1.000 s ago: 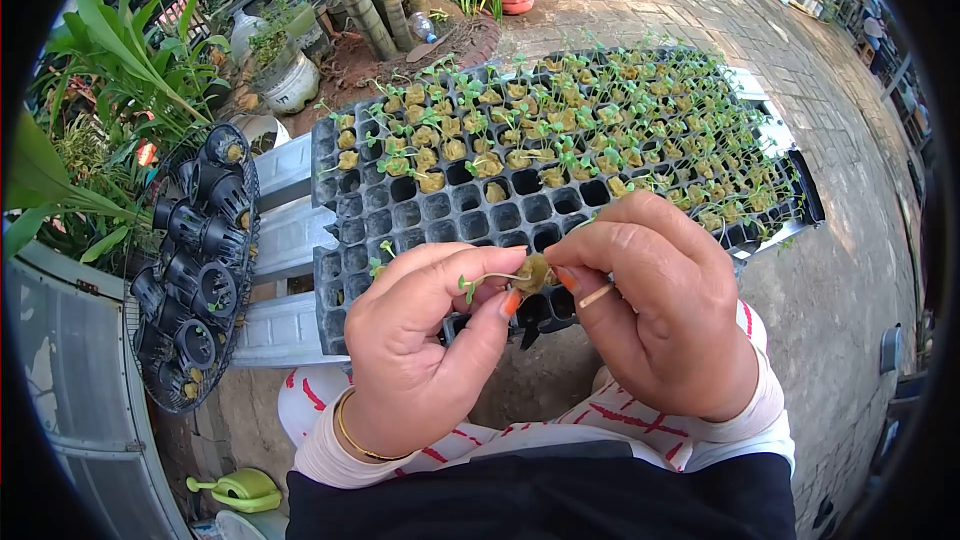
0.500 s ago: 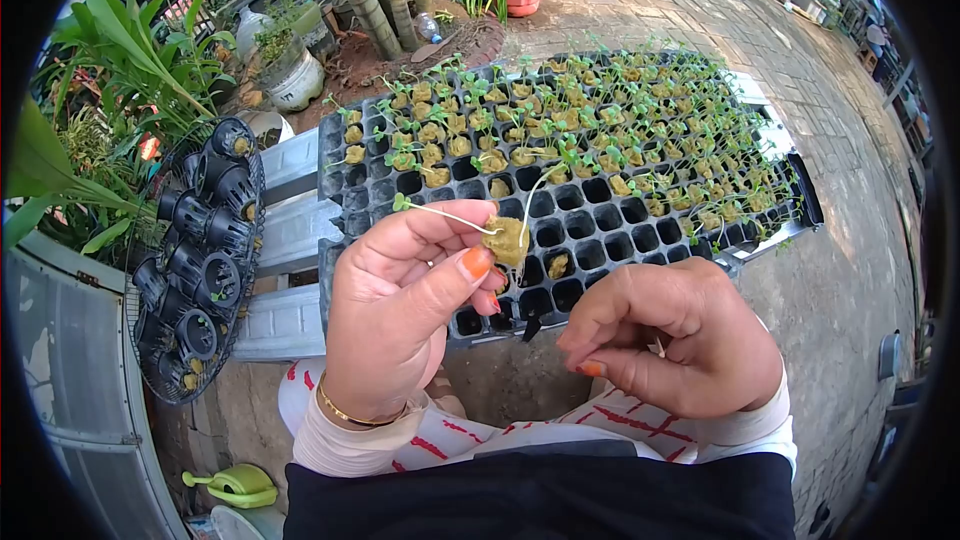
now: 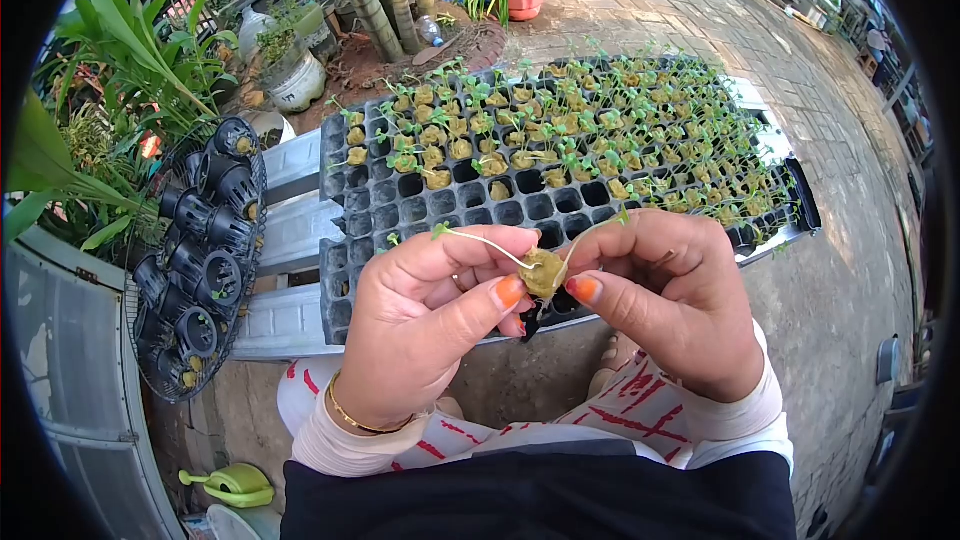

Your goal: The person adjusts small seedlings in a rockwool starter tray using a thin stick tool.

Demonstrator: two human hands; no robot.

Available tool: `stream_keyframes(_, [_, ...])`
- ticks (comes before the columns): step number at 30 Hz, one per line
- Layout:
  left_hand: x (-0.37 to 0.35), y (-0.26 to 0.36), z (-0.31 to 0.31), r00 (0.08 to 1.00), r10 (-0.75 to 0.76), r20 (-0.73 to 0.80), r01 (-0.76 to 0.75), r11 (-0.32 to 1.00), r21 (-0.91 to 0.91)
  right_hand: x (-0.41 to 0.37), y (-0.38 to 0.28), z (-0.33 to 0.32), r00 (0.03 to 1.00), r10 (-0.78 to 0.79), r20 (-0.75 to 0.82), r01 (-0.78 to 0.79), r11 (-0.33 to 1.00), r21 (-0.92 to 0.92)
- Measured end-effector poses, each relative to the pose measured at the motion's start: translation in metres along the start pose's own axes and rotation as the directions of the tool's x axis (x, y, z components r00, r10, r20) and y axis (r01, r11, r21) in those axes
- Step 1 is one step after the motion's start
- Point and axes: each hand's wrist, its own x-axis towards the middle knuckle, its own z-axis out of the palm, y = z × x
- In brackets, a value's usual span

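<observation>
My left hand pinches a brownish-yellow growing plug between thumb and fingers, above the near edge of the black seedling tray. A pale-stemmed seedling leans out of the plug to the left, over my fingers. On the plug's right side, my right hand is closed, thumb and finger pinching a second seedling whose stem slants up to the right. Its thumb tip is right beside the plug. Thin roots hang below the plug. The tray carries many plugs with green sprouts, and its nearer cells are partly hidden by my hands.
Left of the tray, an oval basket holds several black net pots. The tray rests on a slatted metal bench. A green watering can stands at lower left. Potted plants and a tree trunk are behind.
My right hand has moved left and up to the plug and taken hold of the right-hand seedling. My left hand has shifted slightly right and down with the plug.
</observation>
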Motion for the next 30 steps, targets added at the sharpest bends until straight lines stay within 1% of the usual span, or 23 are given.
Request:
stream_keyframes(1, [0.0, 0.0, 0.0, 1.0, 0.001, -0.002, -0.001, 1.0, 0.0, 0.001, 0.001, 0.001, 1.0, -0.003, 0.004, 0.002, 1.0, 0.025])
stream_keyframes(5, [-0.001, -0.001, 0.002, 0.999, 0.002, -0.043, -0.001, 1.0, 0.015, 0.004, 0.001, 0.002, 0.999, 0.021, 0.038, -0.022, 0.999, 0.032])
stream_keyframes(7, [-0.001, 0.0, 0.001, 0.999, 0.008, -0.053, -0.008, 1.0, 0.009, 0.005, 0.001, 0.003, 1.0, 0.009, 0.02, -0.009, 1.0, 0.021])
stream_keyframes(9, [0.0, 0.0, -0.001, 0.999, 0.028, -0.019, -0.029, 0.999, -0.039, 0.006, 0.002, 0.006, 1.0, 0.005, 0.009, -0.005, 0.999, 0.04])
stream_keyframes(14, [0.0, -0.001, -0.002, 0.998, 0.047, -0.044, -0.049, 0.998, -0.05, 0.008, 0.005, 0.012, 1.0, -0.023, -0.022, 0.024, 0.998, 0.06])
stream_keyframes(16, [0.0, -0.002, -0.002, 0.997, 0.061, -0.047, -0.064, 0.997, -0.051, 0.007, 0.006, 0.011, 0.998, -0.06, -0.006, 0.06, 0.998, -0.015])
stream_keyframes(19, [0.0, -0.003, -0.002, 0.997, 0.065, -0.046, -0.068, 0.995, -0.069, 0.006, 0.005, 0.012, 0.998, -0.066, -0.001, 0.066, 0.998, -0.025])
stream_keyframes(21, [0.0, -0.002, -0.002, 0.999, 0.011, -0.049, -0.014, 0.998, -0.06, 0.005, 0.005, 0.008, 0.998, -0.062, 0.019, 0.062, 0.998, -0.026])
stream_keyframes(23, [0.0, 0.0, -0.002, 0.999, 0.006, -0.047, -0.008, 0.999, -0.053, 0.004, 0.004, 0.006, 0.998, -0.058, 0.039, 0.059, 0.998, -0.028])
stream_keyframes(25, [-0.001, -0.001, -0.001, 0.999, -0.001, -0.045, -0.001, 0.999, -0.047, 0.004, 0.001, 0.005, 1.0, -0.004, -0.008, 0.004, 0.999, 0.032])
stream_keyframes(26, [-0.001, -0.001, -0.001, 0.998, -0.02, -0.051, 0.019, 1.0, -0.021, 0.004, 0.0, 0.005, 1.0, -0.002, -0.007, 0.003, 1.0, 0.029])
stream_keyframes(28, [-0.002, -0.001, -0.001, 0.998, -0.04, -0.056, 0.04, 0.999, 0.002, 0.004, 0.0, 0.006, 0.998, 0.058, -0.016, -0.056, 0.992, 0.11])
stream_keyframes(29, [-0.002, 0.0, 0.0, 0.999, -0.048, -0.026, 0.048, 0.999, -0.003, 0.004, -0.001, 0.005, 0.998, 0.061, -0.018, -0.058, 0.992, 0.108])
stream_keyframes(30, [-0.002, 0.0, 0.0, 0.998, -0.056, 0.004, 0.056, 0.998, -0.008, 0.004, -0.002, 0.004, 0.995, 0.101, 0.008, -0.101, 0.986, 0.133])
